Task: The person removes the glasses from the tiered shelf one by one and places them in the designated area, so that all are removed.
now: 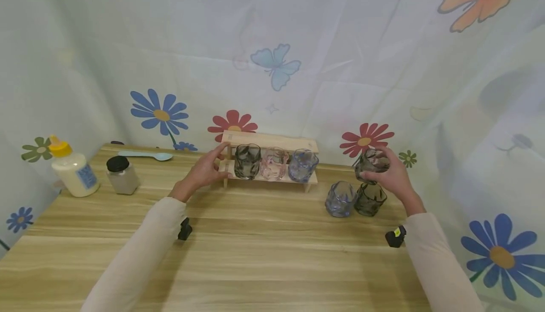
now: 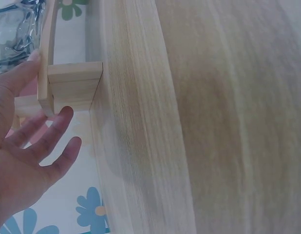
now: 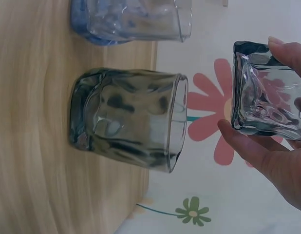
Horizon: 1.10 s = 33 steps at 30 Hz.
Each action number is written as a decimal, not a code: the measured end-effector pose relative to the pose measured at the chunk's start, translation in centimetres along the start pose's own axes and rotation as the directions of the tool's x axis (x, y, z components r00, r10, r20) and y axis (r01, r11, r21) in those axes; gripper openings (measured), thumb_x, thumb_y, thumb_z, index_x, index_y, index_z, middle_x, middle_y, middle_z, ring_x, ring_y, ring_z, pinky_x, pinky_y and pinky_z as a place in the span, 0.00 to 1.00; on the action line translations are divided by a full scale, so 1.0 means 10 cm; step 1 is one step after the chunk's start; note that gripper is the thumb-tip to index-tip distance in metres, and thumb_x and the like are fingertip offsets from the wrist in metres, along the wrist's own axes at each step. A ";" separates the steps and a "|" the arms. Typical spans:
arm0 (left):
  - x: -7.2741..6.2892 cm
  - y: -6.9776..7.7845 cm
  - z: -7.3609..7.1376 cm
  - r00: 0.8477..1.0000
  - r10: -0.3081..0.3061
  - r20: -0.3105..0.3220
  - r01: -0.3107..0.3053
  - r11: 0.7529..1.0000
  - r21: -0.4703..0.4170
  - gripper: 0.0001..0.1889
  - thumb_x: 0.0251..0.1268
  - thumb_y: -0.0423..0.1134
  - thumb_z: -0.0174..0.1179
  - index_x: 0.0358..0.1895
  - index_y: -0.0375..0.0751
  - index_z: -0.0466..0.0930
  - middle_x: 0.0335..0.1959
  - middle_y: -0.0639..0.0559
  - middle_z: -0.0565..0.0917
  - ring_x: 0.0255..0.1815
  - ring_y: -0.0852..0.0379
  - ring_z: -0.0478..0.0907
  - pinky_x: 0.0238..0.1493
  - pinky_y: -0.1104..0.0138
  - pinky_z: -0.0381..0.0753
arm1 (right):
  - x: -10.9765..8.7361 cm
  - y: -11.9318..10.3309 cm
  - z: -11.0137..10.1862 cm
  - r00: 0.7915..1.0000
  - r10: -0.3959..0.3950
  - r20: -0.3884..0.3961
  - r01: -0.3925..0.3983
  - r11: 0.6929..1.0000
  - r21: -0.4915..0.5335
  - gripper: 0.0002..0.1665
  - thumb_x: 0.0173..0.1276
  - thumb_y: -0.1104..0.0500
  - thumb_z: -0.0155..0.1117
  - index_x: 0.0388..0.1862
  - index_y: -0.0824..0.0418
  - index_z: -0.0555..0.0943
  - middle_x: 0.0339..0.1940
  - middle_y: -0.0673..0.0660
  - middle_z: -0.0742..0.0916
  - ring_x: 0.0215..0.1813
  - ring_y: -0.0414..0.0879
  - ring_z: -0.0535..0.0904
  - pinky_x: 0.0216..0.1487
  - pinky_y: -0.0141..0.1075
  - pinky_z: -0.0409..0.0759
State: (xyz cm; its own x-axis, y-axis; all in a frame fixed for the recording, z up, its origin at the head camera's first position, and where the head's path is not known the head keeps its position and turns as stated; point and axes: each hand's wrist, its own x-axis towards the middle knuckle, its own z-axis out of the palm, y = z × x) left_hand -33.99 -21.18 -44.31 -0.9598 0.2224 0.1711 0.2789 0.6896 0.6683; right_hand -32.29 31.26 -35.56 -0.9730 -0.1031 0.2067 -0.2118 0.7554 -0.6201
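Observation:
My right hand (image 1: pixel 393 175) grips a dark grey glass (image 1: pixel 371 163), held above another grey glass (image 3: pixel 126 117) that stands on the table. Left of that one, a blue-tinted glass (image 1: pixel 340 199) stands close beside it. A two-step wooden rack (image 1: pixel 272 140) carries a grey glass (image 1: pixel 247 161), a pink glass (image 1: pixel 274 164) and a blue glass (image 1: pixel 303 165) in a row on its lower step. With thumb and fingers, my left hand (image 1: pixel 207 168) holds the rack's left end; in the left wrist view the thumb lies against the lower board (image 2: pixel 46 92) and the outer fingers are spread.
On the left stand a white glue bottle (image 1: pixel 76 172) with a yellow cap and a black-lidded jar (image 1: pixel 122 176). A pale blue spoon (image 1: pixel 146 155) lies behind them. A flower-patterned curtain (image 1: pixel 191 80) hangs along the table's back edge.

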 end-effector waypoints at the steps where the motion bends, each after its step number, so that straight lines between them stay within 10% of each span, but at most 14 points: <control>1: 0.00 0.00 0.00 1.000 -0.001 -0.001 0.001 1.000 0.000 0.51 0.58 0.39 0.73 0.81 0.55 0.49 0.61 0.32 0.74 0.33 0.49 0.78 0.38 0.58 0.76 | -0.01 0.01 -0.01 1.000 0.006 0.000 -0.006 1.000 -0.002 0.54 0.60 0.50 0.77 0.79 0.56 0.58 0.69 0.71 0.71 0.66 0.69 0.70 0.56 0.64 0.73; 33: -0.01 0.01 -0.01 1.000 -0.006 0.003 0.006 1.000 -0.016 0.51 0.59 0.39 0.73 0.81 0.56 0.49 0.62 0.32 0.73 0.36 0.47 0.80 0.39 0.56 0.77 | -0.27 0.55 -0.22 0.994 0.100 -0.049 -0.104 0.992 -0.070 0.56 0.63 0.47 0.74 0.80 0.62 0.52 0.68 0.76 0.69 0.63 0.74 0.69 0.54 0.66 0.72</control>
State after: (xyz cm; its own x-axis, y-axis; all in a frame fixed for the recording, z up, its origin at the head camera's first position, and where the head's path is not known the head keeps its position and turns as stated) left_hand -33.84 -21.22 -44.16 -0.9613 0.2206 0.1652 0.2730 0.6796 0.6809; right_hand -30.63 37.11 -37.82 -0.9836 0.0050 0.1802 -0.1028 0.8055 -0.5837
